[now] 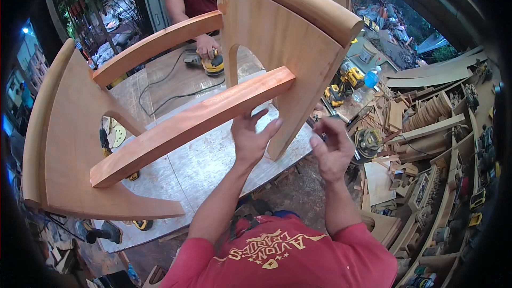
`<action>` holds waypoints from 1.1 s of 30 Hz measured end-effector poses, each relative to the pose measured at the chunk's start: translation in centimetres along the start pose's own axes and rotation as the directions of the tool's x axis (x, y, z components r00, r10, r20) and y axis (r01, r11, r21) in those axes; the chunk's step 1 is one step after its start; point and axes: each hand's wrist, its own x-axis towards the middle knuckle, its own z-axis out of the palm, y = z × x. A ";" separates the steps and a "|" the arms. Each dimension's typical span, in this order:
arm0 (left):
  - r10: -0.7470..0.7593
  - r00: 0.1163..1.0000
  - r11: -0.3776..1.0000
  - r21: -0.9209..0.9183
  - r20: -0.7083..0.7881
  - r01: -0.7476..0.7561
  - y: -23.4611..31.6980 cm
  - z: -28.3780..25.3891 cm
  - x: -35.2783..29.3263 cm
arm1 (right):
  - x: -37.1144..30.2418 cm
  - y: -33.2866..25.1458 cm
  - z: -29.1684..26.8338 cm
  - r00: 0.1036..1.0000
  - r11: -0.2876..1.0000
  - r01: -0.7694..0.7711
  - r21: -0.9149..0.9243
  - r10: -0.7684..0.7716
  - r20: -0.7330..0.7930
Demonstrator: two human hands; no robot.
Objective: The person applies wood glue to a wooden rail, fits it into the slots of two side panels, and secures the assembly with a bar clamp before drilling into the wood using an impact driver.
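Note:
A large wooden furniture frame stands on the worktable. Its right side panel (277, 32) and left side panel (74, 138) are joined by a near crossbar (192, 125) and a curved far crossbar (160, 45). My left hand (252, 137) is just below the near crossbar's right end, thumb out and fingers spread; whether the fingertips touch the wood is unclear. Beyond the right panel's lower edge is my right hand (335, 148), its fingers loosely bent and apart from the thumb. Nothing shows in either hand.
Across the worktable (205, 170), another person's hand (207, 45) rests on a yellow sander (212, 64) with a trailing cord. Yellow power tools (349, 77) and a clear bottle (364, 86) lie right of the frame. Wood offcuts and shelving (442, 197) fill the right side.

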 end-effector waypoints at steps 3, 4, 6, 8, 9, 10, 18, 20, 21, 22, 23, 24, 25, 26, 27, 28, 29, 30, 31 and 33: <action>0.046 0.998 0.984 -0.172 -0.045 -0.053 -1.7 2.0 2.4 | 3.5 -0.7 1.6 0.997 0.999 0.004 -0.047 -0.008 -0.077; 0.066 0.993 0.969 -0.233 -0.096 -0.087 -2.2 2.7 2.9 | 4.6 -0.5 2.1 0.999 0.999 0.000 -0.052 -0.002 -0.050; 0.111 0.987 0.987 -0.103 -0.113 -0.123 -2.5 3.1 3.5 | 6.1 -0.1 3.1 0.999 0.996 0.032 -0.085 -0.033 -0.012; 0.215 0.960 0.976 0.021 -0.180 -0.215 -2.8 3.7 3.8 | 6.5 0.7 3.6 0.999 0.999 -0.028 -0.038 0.028 -0.016; 0.215 0.959 0.976 0.012 -0.184 -0.217 -2.7 3.7 3.8 | 6.5 0.9 3.8 0.994 0.994 -0.105 0.021 0.105 -0.017; 0.216 0.963 0.976 0.050 -0.162 -0.210 -2.5 3.6 3.9 | 6.7 0.5 4.0 0.992 0.992 -0.122 0.034 0.123 -0.025; 0.211 0.969 0.978 0.025 -0.132 -0.209 -1.5 3.8 4.1 | 7.0 1.7 4.3 0.997 0.992 -0.056 -0.116 0.050 -0.059; 0.224 0.964 0.974 0.066 -0.143 -0.217 -1.4 3.7 3.9 | 7.0 1.7 4.4 0.997 0.992 -0.039 -0.117 0.032 -0.064; 0.240 0.959 0.968 0.110 -0.150 -0.225 -1.5 3.7 3.9 | 6.9 1.5 4.4 0.996 0.991 -0.051 -0.123 0.042 -0.074; 0.239 0.960 0.969 0.106 -0.147 -0.225 -1.6 3.8 3.9 | 6.9 1.4 4.4 0.995 0.990 -0.062 -0.127 0.051 -0.085; 0.236 0.959 0.972 0.057 -0.157 -0.230 -1.7 4.0 4.0 | 6.9 1.5 4.4 0.995 0.990 -0.061 -0.130 0.049 -0.088; 0.234 0.958 0.972 0.009 -0.166 -0.235 -1.7 4.2 4.0 | 6.9 1.6 4.2 0.995 0.988 -0.054 -0.147 0.041 -0.089; 0.235 0.958 0.971 0.007 -0.163 -0.237 -1.8 4.4 4.0 | 6.9 1.6 4.1 0.995 0.985 -0.047 -0.164 0.032 -0.091; 0.238 0.954 0.971 0.030 -0.184 -0.237 -1.9 4.6 3.8 | 6.8 1.6 4.0 0.995 0.985 -0.044 -0.165 0.029 -0.093; 0.246 0.947 0.969 0.054 -0.206 -0.240 -2.0 4.6 3.8 | 6.7 1.5 4.0 0.995 0.983 -0.051 -0.177 0.035 -0.091; 0.252 0.946 0.968 0.053 -0.205 -0.246 -2.1 4.5 3.9 | 6.7 1.4 4.1 0.995 0.980 -0.058 -0.189 0.042 -0.089; 0.258 0.944 0.966 0.041 -0.207 -0.255 -2.3 4.3 4.0 | 6.8 1.3 4.2 0.995 0.981 -0.052 -0.189 0.036 -0.089; 0.258 0.943 0.966 0.028 -0.208 -0.258 -2.4 4.3 3.9 | 6.7 1.2 4.3 0.994 0.984 -0.070 -0.166 0.054 -0.096; 0.257 0.944 0.966 0.025 -0.208 -0.257 -2.5 4.2 3.9 | 6.6 1.1 4.3 0.992 0.986 -0.088 -0.142 0.074 -0.102; 0.307 0.935 0.951 0.025 -0.177 -0.308 -2.5 3.9 3.9 | 6.7 1.1 4.3 0.993 0.986 -0.078 -0.149 0.064 -0.096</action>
